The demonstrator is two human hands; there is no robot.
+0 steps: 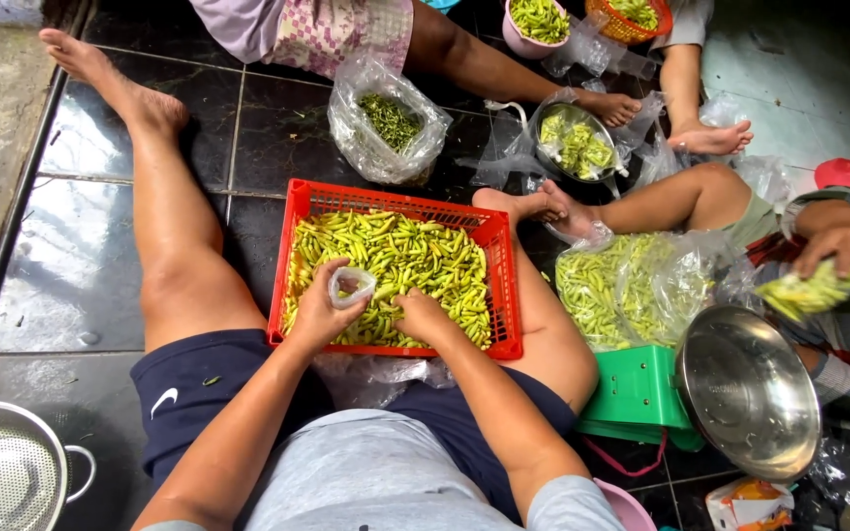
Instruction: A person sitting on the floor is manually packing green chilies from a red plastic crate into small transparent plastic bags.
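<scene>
While your left hand (pixel 319 313) is pinching a limp, slippery clear plastic bag (pixel 351 286) at its mouth, your right hand (pixel 423 317) is cupping light, firm green chilies (pixel 400 261) inside the red crate (pixel 299 211).

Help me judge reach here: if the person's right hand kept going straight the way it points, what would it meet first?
The right hand already rests on the heap of green chilies in the red crate, pointing away from the body. Going on, it would likely push through more chilies, then meet the crate's far wall; depth is uncertain.
</scene>
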